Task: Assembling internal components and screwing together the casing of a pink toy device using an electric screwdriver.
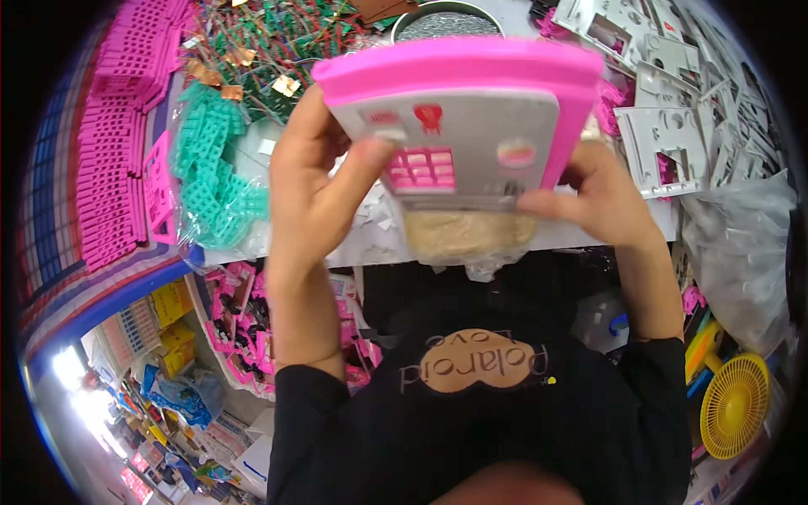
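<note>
Both hands hold a pink plastic toy casing (459,63) in front of me, above the table's near edge. A pale grey panel (480,122) forms its face, with a pink keypad grid (423,168) and red markings. My left hand (311,172) grips the left side, thumb on the panel and other fingers partly hidden behind. On the right side, my right hand (602,198) is closed round the lower corner, its thumb near the panel's bottom edge. Just below the casing lies a yellowish, soft-looking lump (463,234), partly covered; its kind is unclear. Motion blurs the casing slightly.
Wired small parts (278,50) and bagged teal plastic grids (206,160) lie left; stacked pink grids (109,168) stand beyond. A round tin (407,17) of small metal pieces is at the back. White panels (669,147) pile up right, above a yellow fan (735,406).
</note>
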### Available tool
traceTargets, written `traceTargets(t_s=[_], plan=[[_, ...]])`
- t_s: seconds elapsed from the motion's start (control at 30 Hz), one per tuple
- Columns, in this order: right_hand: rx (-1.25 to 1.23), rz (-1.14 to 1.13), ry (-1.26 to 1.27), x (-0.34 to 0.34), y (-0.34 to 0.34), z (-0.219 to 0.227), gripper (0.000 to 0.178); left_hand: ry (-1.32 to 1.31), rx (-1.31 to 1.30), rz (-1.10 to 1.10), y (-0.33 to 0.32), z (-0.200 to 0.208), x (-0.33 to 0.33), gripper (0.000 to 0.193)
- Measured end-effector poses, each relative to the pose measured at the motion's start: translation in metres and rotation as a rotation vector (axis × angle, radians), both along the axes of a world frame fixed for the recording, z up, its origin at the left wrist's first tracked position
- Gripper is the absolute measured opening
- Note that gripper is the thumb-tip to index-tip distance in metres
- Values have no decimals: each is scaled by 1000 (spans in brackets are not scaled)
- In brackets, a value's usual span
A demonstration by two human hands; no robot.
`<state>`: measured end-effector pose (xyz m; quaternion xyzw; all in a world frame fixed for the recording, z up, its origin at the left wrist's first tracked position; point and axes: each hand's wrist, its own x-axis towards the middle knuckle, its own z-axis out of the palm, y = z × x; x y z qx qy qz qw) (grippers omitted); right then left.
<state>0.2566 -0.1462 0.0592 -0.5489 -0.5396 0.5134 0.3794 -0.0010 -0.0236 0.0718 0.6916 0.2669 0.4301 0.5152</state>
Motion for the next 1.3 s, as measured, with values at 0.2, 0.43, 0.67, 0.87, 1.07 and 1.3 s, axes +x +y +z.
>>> traceTargets(t_s=[0.2,0.43,0.67,0.87,1.07,1.3], plan=[[731,-8,-774,13,29,-11,43,303,654,-264,6,-3,-25,29],[557,250,-742,21,8,-55,56,538,634,-316,-45,-51,-44,38],[595,201,-859,8,25,-59,68,600,566,-366,-31,-58,-42,45],[532,138,-1106,-5,11,-54,69,626,597,-297,-41,-41,-11,53],[493,69,-573,30,26,-63,48,791,625,-395,-45,-54,1,69],[430,-269,-1394,75,98,-67,21,767,600,-396,-43,-54,-1,69]])
